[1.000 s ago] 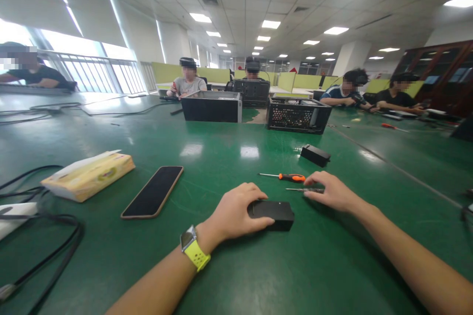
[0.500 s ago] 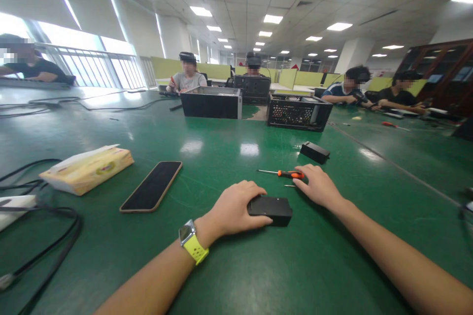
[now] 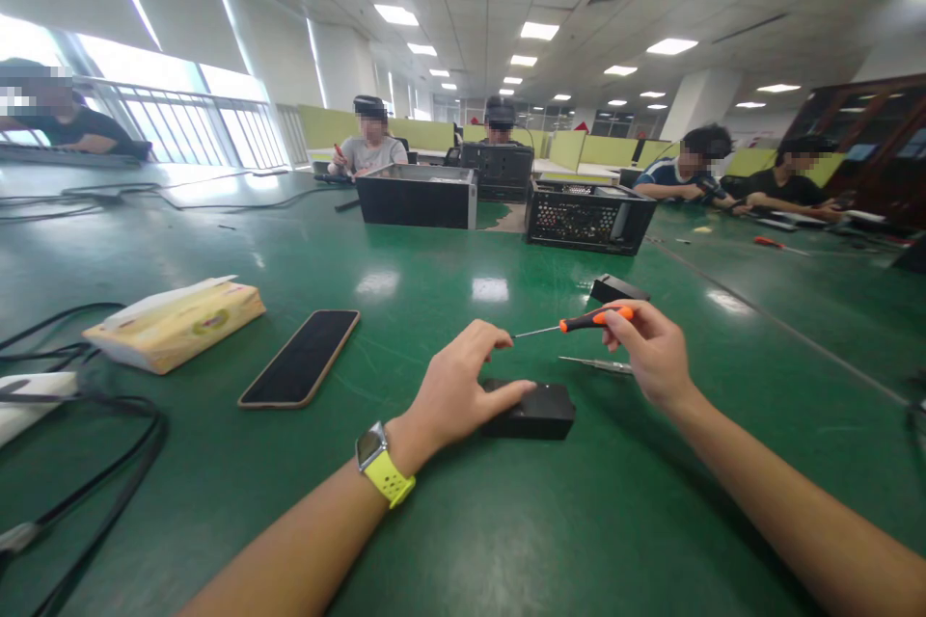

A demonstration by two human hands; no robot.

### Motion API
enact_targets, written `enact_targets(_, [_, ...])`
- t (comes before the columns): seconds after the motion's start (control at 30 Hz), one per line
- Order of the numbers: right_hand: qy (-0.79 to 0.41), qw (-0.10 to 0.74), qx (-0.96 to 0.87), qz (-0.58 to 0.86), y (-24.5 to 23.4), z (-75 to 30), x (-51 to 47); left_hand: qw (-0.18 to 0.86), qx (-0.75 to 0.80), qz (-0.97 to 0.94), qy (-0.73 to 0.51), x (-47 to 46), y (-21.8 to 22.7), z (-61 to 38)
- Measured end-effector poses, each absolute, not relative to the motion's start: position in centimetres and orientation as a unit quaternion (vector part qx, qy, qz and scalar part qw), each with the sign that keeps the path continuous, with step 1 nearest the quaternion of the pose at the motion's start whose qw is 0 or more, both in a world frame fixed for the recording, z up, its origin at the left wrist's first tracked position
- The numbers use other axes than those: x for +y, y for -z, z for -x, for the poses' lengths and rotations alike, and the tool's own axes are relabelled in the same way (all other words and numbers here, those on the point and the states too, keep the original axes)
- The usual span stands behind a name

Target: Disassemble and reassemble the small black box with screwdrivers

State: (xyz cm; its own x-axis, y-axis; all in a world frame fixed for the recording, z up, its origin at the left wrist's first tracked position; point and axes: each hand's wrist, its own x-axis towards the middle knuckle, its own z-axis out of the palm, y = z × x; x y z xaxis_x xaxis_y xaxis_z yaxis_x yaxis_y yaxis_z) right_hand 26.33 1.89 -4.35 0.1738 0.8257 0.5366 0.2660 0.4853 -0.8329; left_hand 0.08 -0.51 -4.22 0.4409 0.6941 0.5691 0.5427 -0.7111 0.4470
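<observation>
My left hand rests on a small flat black box lying on the green table, thumb along its front edge and fingers arched over its left end. My right hand is pinched on the orange handle of a thin screwdriver and holds it lifted above the table, its tip pointing left. A slim metal tool lies on the table just under that hand. A second small black box sits farther back.
A black phone, a tissue pack and black cables lie to the left. Two open computer cases stand mid-table. Several people sit at the far side and far left.
My right hand closed on the orange screwdriver and lifted it off the table. My left hand stayed on the black box, with its fingers now raised a little.
</observation>
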Motion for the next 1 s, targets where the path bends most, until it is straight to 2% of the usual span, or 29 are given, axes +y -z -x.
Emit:
enact_targets(0.1, [-0.254, 0.644, -0.599, 0.403, 3.7, -24.3, -0.3, 0.034, 0.355, -0.837, -0.416, -0.6, 4.0, -0.9])
enact_targets(0.23, [-0.249, 0.63, -0.629, 0.382, 3.4, -22.4, -2.2, -0.059, 0.317, -0.862, -0.39, -0.8, 2.8, -3.3])
enact_targets(0.3, [-0.263, 0.64, -0.635, 0.343, 3.4, -22.2, -2.4, -0.066, 0.296, -0.881, -0.363, -0.6, 1.5, -4.5])
enact_targets(0.4, [-0.288, 0.658, -0.637, 0.279, 3.6, -22.9, -1.8, -0.035, 0.294, -0.862, -0.412, 0.1, -1.5, -5.3])
enact_targets(0.47, [-0.275, 0.612, -0.684, 0.286, 4.1, -24.0, -1.2, 0.009, 0.316, -0.809, -0.496, 0.5, -3.9, -5.1])
enact_targets(0.6, [-0.252, 0.365, -0.822, 0.357, 5.5, -25.8, -0.3, 0.162, 0.323, -0.74, -0.568, 1.1, -6.9, -3.7])
enact_targets(0.67, [-0.251, 0.286, -0.848, 0.37, 5.9, -26.1, -0.2, 0.224, 0.32, -0.742, -0.545, 1.4, -7.2, -3.2])
enact_targets(0.77, [-0.239, 0.263, -0.861, 0.362, 5.6, -25.8, -0.2, 0.238, 0.322, -0.759, -0.513, 1.7, -6.7, -3.0])
enact_targets(1.0, [-0.213, 0.216, -0.874, 0.379, 5.2, -25.3, -0.7, 0.164, 0.333, -0.82, -0.435, 1.5, -6.2, -3.0])
